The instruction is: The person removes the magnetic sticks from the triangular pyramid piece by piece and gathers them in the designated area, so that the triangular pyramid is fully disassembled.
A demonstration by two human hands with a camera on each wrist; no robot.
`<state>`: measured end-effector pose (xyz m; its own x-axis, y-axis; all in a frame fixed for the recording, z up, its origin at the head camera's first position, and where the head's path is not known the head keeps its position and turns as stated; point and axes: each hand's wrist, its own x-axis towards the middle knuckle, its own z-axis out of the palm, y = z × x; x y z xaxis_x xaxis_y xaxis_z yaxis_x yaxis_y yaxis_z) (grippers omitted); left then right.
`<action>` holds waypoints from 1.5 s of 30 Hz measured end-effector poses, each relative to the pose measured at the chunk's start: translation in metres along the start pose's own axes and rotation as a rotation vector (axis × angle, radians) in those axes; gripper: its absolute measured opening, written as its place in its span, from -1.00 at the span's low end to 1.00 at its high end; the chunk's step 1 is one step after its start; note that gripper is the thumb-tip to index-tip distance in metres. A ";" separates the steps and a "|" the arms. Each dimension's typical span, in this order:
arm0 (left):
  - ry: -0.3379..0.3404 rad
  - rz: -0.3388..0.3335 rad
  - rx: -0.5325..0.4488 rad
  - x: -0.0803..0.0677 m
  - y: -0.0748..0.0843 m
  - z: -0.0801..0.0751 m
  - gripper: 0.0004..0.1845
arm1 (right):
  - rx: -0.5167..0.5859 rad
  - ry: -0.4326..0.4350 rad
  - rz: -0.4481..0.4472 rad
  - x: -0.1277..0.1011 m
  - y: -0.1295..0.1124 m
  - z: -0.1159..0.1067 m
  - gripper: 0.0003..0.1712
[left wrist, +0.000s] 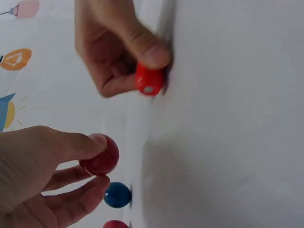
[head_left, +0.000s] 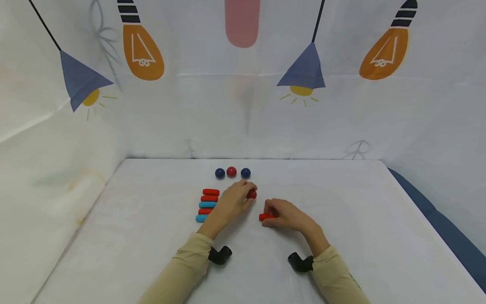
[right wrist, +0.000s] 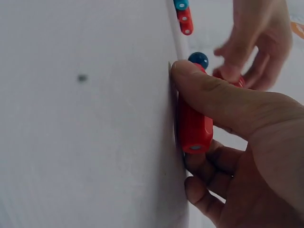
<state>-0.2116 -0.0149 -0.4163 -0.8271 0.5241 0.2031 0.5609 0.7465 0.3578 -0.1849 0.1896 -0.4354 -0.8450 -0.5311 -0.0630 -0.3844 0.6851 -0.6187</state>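
**K:** Head view is showing both hands working mid-table. Left hand is pinching a red ball between thumb and fingertips, just in front of the row of three balls (blue, red, blue). Right hand is gripping a red cylinder, fingers curled round it, thumb on top, and it looks pressed against the white table cover.

**M:** Wrist views agreeing?

**K:** Yes. Left wrist view is showing the ball held clear between thumb and fingers, one blue ball beyond it. Right wrist view is showing the cylinder lying lengthwise along the cloth, thumb clamping it down.

**M:** Which step, you think?

**K:** My read: sorting pieces into groups. Stack of cylinders is sitting left of the left hand, alternating red and light blue, five showing. Balls are lining up at the back. So both hands are mid-carry, each with one piece.

**M:** Next move needs?

**K:** Judging only: ball wants setting down beside the right-hand blue ball without knocking the row, since balls roll. Cylinder probably belongs with the stack, but the left forearm is lying across that path, so the hands would need to go in turn. Lowest stack piece is partly hidden behind the left hand, so I cannot tell where the free slot is.
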 end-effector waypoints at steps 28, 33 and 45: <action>0.079 -0.063 0.073 0.080 -0.018 0.030 -0.59 | 0.106 -0.117 0.065 -0.010 0.008 -0.009 -0.72; 0.106 -0.008 0.032 0.067 -0.007 0.021 -0.58 | 0.083 -0.100 0.040 -0.012 0.010 -0.012 -0.77; -0.236 0.119 -0.163 -0.003 0.013 0.007 -0.82 | 0.088 -0.079 0.029 -0.010 0.009 -0.009 -0.84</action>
<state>-0.2015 -0.0036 -0.4182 -0.7140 0.6989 0.0415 0.6244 0.6087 0.4895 -0.1834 0.2056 -0.4327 -0.8220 -0.5516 -0.1414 -0.3231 0.6563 -0.6818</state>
